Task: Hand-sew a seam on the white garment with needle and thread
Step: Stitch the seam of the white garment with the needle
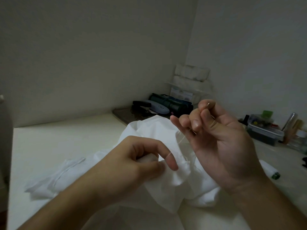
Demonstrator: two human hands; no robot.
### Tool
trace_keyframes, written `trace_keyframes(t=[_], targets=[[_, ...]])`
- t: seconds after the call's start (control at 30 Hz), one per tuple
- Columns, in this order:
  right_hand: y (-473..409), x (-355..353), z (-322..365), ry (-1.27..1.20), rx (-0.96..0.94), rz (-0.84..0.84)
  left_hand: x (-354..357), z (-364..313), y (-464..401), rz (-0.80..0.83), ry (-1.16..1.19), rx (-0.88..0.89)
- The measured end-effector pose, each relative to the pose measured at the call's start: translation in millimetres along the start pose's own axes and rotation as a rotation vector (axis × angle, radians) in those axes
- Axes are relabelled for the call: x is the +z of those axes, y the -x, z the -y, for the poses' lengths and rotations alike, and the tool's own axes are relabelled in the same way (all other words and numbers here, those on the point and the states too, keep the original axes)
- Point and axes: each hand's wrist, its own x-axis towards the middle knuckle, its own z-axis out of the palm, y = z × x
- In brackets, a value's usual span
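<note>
A dim room corner is seen from a head-worn camera looking down at two bare hands over a pale counter point(58, 141). A crumpled white garment point(154, 128) is spread across the middle of the counter, with a flatter part trailing off to the left.

The left hand point(141, 160) is lowered onto the garment, its fingers curled and a fold of the white cloth pinched between thumb and fingers. A fine thread point(180, 140) is looped over the left index finger and is drawn upward to the right hand.

The right hand point(216, 130) is raised above the garment, palm turned toward the camera, fingers curled. A thin metal needle point(208, 103) is pinched between the thumb and fingertips — only a short glinting tip is visible above the fingers, and the rest is hidden by them.

At the right edge of the counter, just beside the right forearm, a spool of white thread point(270, 170) with a green end is lying on its side. Farther back on the right, a clear plastic box point(264, 131) of small items is set near some jars, too blurred to be identified. In the far corner, a dark stapler point(141, 105), a dark green rolled pouch point(171, 102) and stacked white packages point(191, 73) are gathered against the wall.
</note>
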Motion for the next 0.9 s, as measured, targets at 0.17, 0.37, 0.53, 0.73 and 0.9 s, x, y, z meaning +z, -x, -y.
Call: trace_keyframes(t=[0.17, 0.37, 0.53, 0.73, 0.9], targets=[[-2.0, 0.8, 3.1, 0.041, 0.005, -0.061, -0.6, 1.0, 0.7, -0.042, 0.053, 0.005], [-0.4, -11.4, 1.6, 0.533, -0.080, -0.047, -1.3, -3.1, 1.2, -0.094, 0.177, -0.014], [9.2, -2.2, 1.3, 0.912, -0.069, 0.106, -2.2, -5.1, 1.2, -0.196, 0.201, -0.016], [11.3, 4.7, 0.9, 1.115, -0.038, 0.192, -1.5, -7.1, 0.7, -0.203, 0.187, -0.026], [8.7, 1.0, -1.3, 1.195, -0.134, -0.017, -0.9, -7.7, 0.9, -0.237, 0.166, -0.032]])
